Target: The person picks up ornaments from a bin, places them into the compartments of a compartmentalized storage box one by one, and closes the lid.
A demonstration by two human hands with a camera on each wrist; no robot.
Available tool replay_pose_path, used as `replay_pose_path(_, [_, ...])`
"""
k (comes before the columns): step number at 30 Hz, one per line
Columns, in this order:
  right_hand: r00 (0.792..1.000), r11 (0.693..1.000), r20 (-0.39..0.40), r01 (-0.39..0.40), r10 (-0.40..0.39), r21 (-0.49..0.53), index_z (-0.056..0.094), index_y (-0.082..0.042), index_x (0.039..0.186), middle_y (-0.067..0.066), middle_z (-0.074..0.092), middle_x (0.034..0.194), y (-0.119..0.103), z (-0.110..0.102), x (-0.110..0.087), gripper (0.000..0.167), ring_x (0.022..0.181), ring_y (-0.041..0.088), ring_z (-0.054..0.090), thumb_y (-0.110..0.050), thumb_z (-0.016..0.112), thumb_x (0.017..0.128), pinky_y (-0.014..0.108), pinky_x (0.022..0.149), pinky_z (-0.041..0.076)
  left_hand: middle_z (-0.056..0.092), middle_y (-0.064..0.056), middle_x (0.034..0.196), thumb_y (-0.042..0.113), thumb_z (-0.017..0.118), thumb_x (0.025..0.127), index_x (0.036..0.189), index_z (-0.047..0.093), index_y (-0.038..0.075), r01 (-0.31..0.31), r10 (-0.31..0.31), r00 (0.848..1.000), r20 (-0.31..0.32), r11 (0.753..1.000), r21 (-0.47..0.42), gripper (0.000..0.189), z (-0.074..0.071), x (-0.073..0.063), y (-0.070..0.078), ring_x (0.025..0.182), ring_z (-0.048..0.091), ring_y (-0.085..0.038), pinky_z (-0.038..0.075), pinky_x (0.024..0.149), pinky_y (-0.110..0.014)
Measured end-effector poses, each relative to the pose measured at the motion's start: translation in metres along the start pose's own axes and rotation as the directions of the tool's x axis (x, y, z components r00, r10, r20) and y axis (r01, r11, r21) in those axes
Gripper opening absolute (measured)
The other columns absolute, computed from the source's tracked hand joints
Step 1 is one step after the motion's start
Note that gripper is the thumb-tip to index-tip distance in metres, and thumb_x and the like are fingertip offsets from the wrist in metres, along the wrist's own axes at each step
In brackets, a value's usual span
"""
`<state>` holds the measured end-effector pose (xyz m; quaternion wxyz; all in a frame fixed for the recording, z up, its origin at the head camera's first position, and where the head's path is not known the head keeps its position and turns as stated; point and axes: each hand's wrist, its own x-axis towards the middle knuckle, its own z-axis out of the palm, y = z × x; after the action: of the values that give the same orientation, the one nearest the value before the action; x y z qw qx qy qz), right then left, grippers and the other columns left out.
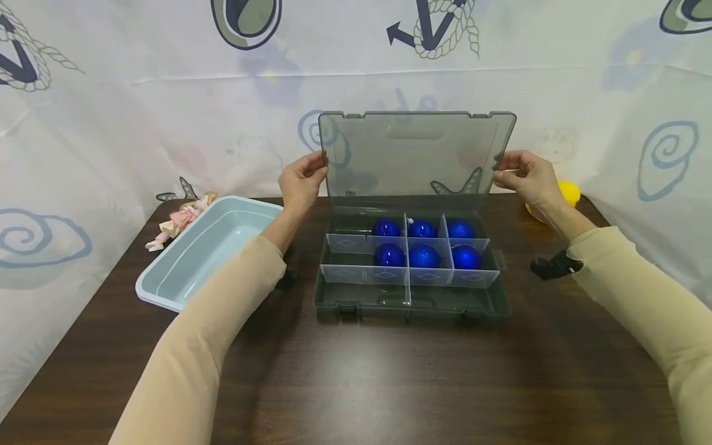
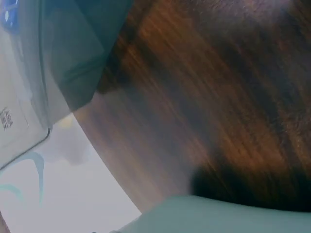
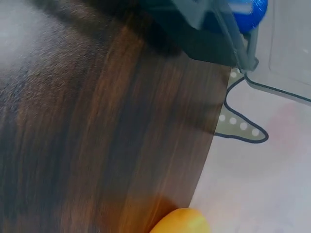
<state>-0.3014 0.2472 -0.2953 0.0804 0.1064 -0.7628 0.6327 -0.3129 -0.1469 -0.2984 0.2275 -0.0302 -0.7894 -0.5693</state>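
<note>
A grey see-through divider box [image 1: 361, 296] stands on the table with its lid [image 1: 411, 154] raised nearly upright at the back. Several blue baubles [image 1: 424, 256], some shiny and some glittery, sit in its back and middle compartments; the front ones hold nothing. My left hand [image 1: 302, 182] pinches the lid's left edge, while my right hand [image 1: 525, 178] pinches the right edge. Both wrist views miss the fingers. The left one catches the box's side [image 2: 73, 53]; in the right one a bauble [image 3: 250, 14] shows at the top.
Left of the box lies a pale blue basin [image 1: 217, 247], with a doll [image 1: 180, 222] in pink beyond it. A yellow object [image 1: 568, 193] is partly behind my right wrist. Some black object [image 1: 550, 266] lies by the right sleeve. A patterned cloth [image 1: 356, 74] hangs behind the table.
</note>
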Motion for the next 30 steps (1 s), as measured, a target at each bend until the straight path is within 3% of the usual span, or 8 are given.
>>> replay_pose_path(9, [0.994, 0.996, -0.07, 0.084, -0.085, -0.016, 0.065, -0.002, 0.104, -0.007, 0.067, 0.079, -0.003, -0.001, -0.03, 0.016, 0.07, 0.003, 0.068, -0.003, 0.062, 0.088, 0.014, 0.067, 0.053, 0.07, -0.013, 0.097, 0.007, 0.066, 0.086, 0.106, 0.072, 0.005, -0.065, 0.077, 0.993, -0.092, 0.99, 0.126, 0.021, -0.001, -0.029, 0.009, 0.088, 0.066, -0.025, 0.042, 0.089, -0.024])
replay_pose_path(12, [0.997, 0.998, -0.041, 0.062, -0.063, -0.016, 0.063, 0.005, 0.11, -0.008, 0.071, 0.085, -0.006, -0.003, -0.046, 0.024, 0.076, 0.003, 0.069, -0.01, 0.061, 0.091, 0.013, 0.071, 0.052, 0.072, -0.011, 0.096, 0.011, 0.063, 0.09, 0.111, 0.07, 0.006, -0.043, 0.05, 0.998, -0.047, 0.99, 0.138, 0.023, -0.009, -0.045, 0.013, 0.09, 0.067, -0.022, 0.042, 0.077, -0.016])
replay_pose_path(15, [1.0, 0.999, 0.016, 0.023, -0.022, -0.049, 0.055, 0.01, 0.122, -0.012, 0.071, 0.092, -0.01, -0.007, -0.065, 0.038, 0.085, 0.0, 0.068, -0.017, 0.055, 0.095, 0.013, 0.074, 0.051, 0.072, -0.012, 0.094, 0.016, 0.056, 0.095, 0.109, 0.071, 0.004, -0.017, 0.01, 0.998, 0.054, 0.99, 0.138, 0.024, -0.021, -0.065, 0.018, 0.082, 0.068, -0.021, 0.042, 0.061, -0.015])
replay_pose_path(16, [0.999, 0.998, 0.037, 0.015, -0.013, -0.065, 0.052, 0.011, 0.126, -0.013, 0.071, 0.095, -0.011, -0.007, -0.072, 0.042, 0.087, -0.001, 0.067, -0.018, 0.053, 0.096, 0.012, 0.075, 0.051, 0.071, -0.013, 0.1, 0.019, 0.052, 0.097, 0.111, 0.069, 0.003, 0.0, -0.012, 0.995, 0.097, 0.992, 0.127, 0.027, -0.026, -0.073, 0.02, 0.085, 0.068, -0.022, 0.045, 0.064, -0.016])
replay_pose_path(20, [0.992, 0.991, 0.121, -0.027, 0.044, -0.134, 0.048, 0.009, 0.131, -0.019, 0.064, 0.112, -0.013, -0.01, -0.101, 0.045, 0.099, -0.006, 0.061, -0.023, 0.046, 0.1, 0.012, 0.083, 0.048, 0.057, -0.016, 0.13, 0.037, 0.039, 0.101, 0.112, 0.063, -0.007, 0.154, -0.148, 0.948, 0.282, 0.988, -0.001, 0.052, -0.043, -0.102, 0.023, 0.118, 0.056, -0.023, 0.047, 0.094, -0.026])
replay_pose_path(23, [0.974, 0.976, 0.192, -0.083, 0.122, -0.201, 0.045, -0.006, 0.139, -0.017, 0.053, 0.131, -0.012, -0.008, -0.119, 0.046, 0.122, -0.001, 0.048, -0.032, 0.037, 0.102, 0.031, 0.108, 0.035, 0.04, -0.009, 0.146, 0.049, 0.032, 0.1, 0.13, 0.052, -0.004, 0.263, -0.229, 0.9, 0.37, 0.964, -0.042, 0.064, -0.055, -0.117, 0.02, 0.135, 0.037, -0.019, 0.035, 0.108, -0.033])
replay_pose_path(27, [0.93, 0.964, 0.307, -0.136, 0.204, -0.228, 0.027, -0.016, 0.149, 0.001, 0.024, 0.155, -0.008, -0.006, -0.131, 0.052, 0.145, 0.023, 0.011, -0.041, 0.024, 0.103, 0.063, 0.11, 0.004, 0.036, -0.003, 0.149, 0.051, 0.033, 0.099, 0.142, 0.04, 0.008, 0.259, -0.245, 0.868, 0.432, 0.966, 0.027, 0.061, -0.065, -0.127, 0.012, 0.139, 0.028, -0.013, 0.024, 0.114, -0.036])
replay_pose_path(30, [0.901, 0.959, 0.364, -0.155, 0.236, -0.238, 0.017, -0.013, 0.151, 0.011, 0.008, 0.158, -0.002, -0.005, -0.132, 0.055, 0.144, 0.033, -0.003, -0.041, 0.021, 0.104, 0.064, 0.108, -0.004, 0.031, -0.003, 0.152, 0.049, 0.036, 0.099, 0.146, 0.034, 0.01, 0.267, -0.259, 0.833, 0.488, 0.962, 0.056, 0.061, -0.067, -0.131, 0.006, 0.142, 0.023, -0.017, 0.02, 0.115, -0.043])
